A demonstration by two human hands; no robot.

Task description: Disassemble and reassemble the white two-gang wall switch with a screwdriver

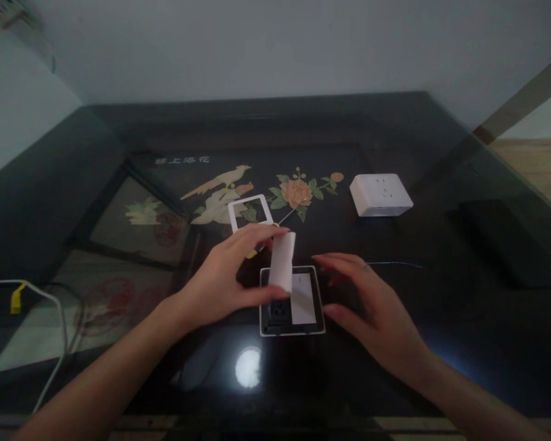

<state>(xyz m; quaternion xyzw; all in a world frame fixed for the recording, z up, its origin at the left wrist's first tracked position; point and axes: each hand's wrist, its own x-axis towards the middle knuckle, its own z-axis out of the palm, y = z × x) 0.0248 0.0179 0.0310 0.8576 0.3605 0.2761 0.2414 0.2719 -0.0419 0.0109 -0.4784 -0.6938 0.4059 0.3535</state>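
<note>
My left hand (232,269) pinches a white switch rocker (282,263) by its two ends, tilted up over the left half of a wall switch. That wall switch (292,334) lies on the dark table, with a white rim and a black inside. Another white rocker (303,300) sits in its right half; dark mechanism parts show on the left. Beside the switch's right edge is my right hand (362,300), thumb and fingers apart and holding nothing. Past my left hand lies a white square frame (261,199), partly covered by that hand.
A white socket box (381,193) stands on the glossy table (395,135) to the right. A thin wire (395,263) lies beyond my right hand. On the left, a white cable (57,306) with a yellow tag (16,298) runs over the table. A dark flat object (509,242) is at right.
</note>
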